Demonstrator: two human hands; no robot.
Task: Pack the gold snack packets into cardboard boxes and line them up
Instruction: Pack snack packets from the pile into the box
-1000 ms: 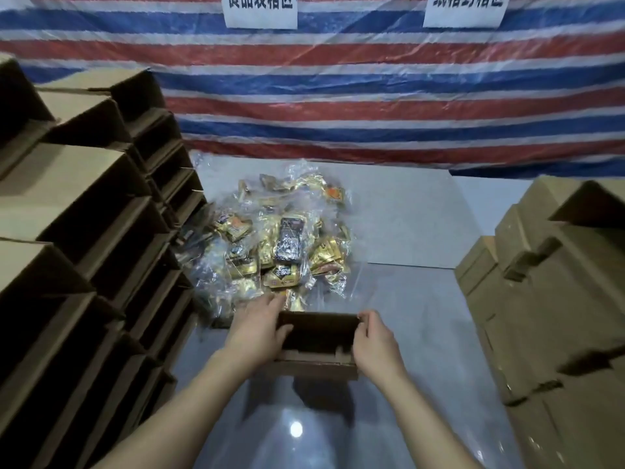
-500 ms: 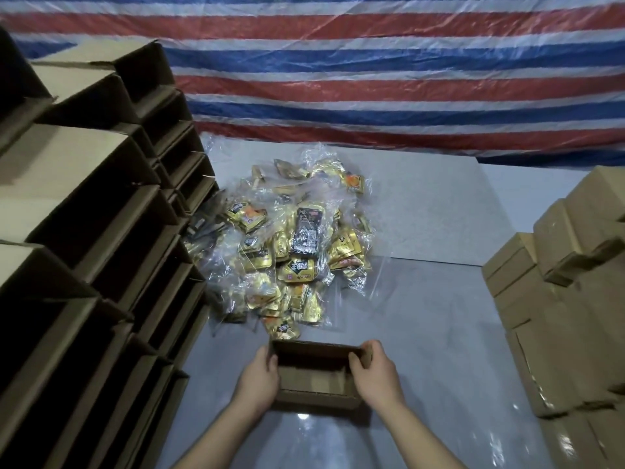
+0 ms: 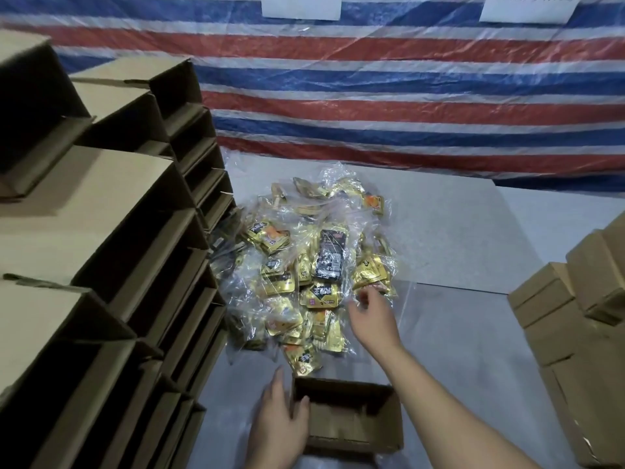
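Observation:
An open, empty cardboard box [image 3: 355, 418] sits on the grey table near me. My left hand [image 3: 280, 421] holds its left wall, thumb hooked inside the rim and fingers along the outside. Beyond the box lies a heap of gold snack packets [image 3: 304, 272] in clear plastic wrap, with one dark packet [image 3: 331, 255] on top. My right hand [image 3: 372, 316] is stretched over the heap's near right edge, fingers loosely bent and holding nothing.
Stacks of open empty cardboard boxes [image 3: 111, 265] fill the left side. Closed cardboard boxes [image 3: 575, 326] are piled at the right. A red, white and blue striped tarp [image 3: 372, 96] hangs behind the grey table [image 3: 456, 333], with two paper signs on it.
My right hand has let go of the box's right wall and moved forward to the packet heap. The left hand stays on the box.

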